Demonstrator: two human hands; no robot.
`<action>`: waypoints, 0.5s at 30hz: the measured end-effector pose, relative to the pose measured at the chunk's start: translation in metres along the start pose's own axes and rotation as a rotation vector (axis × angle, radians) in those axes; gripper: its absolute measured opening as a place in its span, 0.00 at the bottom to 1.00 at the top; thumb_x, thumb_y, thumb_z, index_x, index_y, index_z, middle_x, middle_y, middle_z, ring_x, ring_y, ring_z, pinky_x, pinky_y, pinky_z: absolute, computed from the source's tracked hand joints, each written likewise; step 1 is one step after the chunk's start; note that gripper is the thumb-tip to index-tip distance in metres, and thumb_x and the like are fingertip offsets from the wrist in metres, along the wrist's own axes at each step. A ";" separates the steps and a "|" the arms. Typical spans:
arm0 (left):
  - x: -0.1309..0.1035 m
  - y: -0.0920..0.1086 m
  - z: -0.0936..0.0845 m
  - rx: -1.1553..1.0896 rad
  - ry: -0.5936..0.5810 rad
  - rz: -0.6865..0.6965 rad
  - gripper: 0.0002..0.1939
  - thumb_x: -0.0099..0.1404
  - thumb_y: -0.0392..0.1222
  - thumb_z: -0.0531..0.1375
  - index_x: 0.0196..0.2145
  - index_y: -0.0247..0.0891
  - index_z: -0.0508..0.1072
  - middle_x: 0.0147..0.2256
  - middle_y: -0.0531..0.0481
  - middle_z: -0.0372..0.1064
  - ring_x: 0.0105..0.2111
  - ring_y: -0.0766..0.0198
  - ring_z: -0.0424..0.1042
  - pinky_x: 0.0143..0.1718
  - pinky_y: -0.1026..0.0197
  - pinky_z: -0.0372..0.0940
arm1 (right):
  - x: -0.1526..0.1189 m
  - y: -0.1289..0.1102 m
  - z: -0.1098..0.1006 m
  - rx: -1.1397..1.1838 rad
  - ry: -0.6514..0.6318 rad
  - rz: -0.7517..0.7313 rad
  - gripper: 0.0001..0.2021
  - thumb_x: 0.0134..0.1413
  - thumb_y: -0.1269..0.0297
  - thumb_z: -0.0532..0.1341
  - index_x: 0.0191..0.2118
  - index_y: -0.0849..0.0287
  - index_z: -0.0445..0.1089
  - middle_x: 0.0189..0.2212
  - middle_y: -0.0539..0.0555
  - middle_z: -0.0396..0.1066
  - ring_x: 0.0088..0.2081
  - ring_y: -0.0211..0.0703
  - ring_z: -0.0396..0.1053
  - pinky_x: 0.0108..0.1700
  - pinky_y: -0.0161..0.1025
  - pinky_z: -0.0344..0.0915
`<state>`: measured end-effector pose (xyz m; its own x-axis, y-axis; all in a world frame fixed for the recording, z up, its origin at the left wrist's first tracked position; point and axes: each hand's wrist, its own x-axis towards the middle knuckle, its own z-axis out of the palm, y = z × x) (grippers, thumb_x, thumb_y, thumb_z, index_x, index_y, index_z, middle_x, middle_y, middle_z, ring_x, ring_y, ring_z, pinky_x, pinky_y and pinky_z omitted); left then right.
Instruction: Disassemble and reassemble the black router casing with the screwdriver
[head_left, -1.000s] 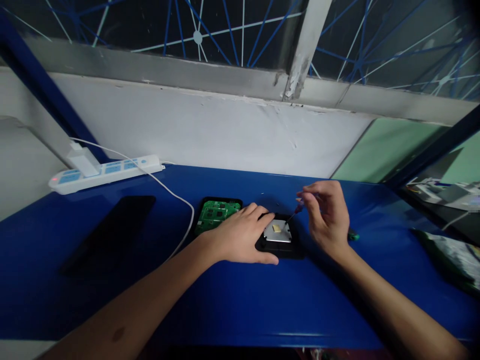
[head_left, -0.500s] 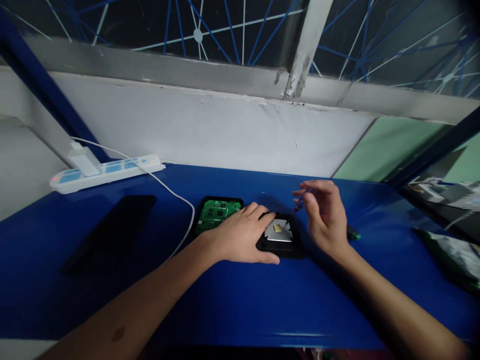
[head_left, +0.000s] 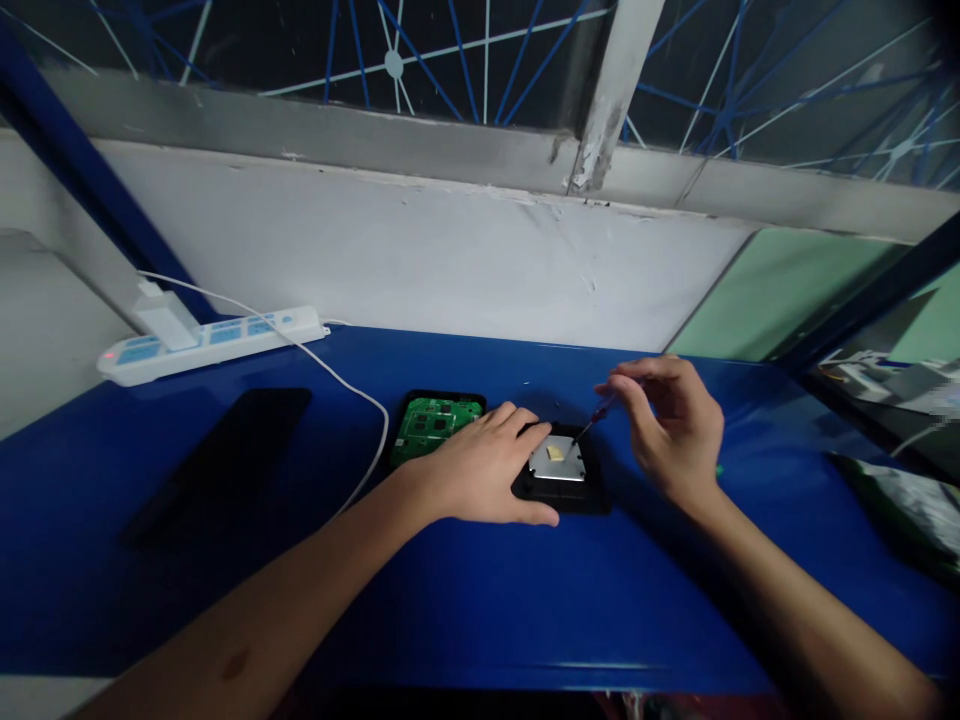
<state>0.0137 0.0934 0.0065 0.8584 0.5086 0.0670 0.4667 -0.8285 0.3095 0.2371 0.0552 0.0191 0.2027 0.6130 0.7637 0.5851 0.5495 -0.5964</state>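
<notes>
Slanting from the right fingers point(head_left: 630, 394) toward a metal plate point(head_left: 547, 469) — a screwdriver point(head_left: 598, 413).

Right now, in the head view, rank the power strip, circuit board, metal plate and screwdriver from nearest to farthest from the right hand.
1. Screwdriver: held in the right hand.
2. Metal plate: to the left.
3. Circuit board: farther left.
4. Power strip: far left, rear.
</notes>
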 end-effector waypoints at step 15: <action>0.000 0.001 0.000 -0.006 0.005 0.003 0.48 0.61 0.72 0.58 0.68 0.38 0.56 0.62 0.38 0.59 0.62 0.43 0.56 0.61 0.44 0.57 | 0.002 0.002 0.001 0.018 0.028 -0.017 0.06 0.59 0.61 0.66 0.38 0.54 0.71 0.36 0.51 0.69 0.36 0.41 0.74 0.38 0.43 0.76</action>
<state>0.0136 0.0928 0.0068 0.8587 0.5074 0.0722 0.4630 -0.8283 0.3154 0.2382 0.0582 0.0194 0.2147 0.5873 0.7804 0.5744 0.5702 -0.5872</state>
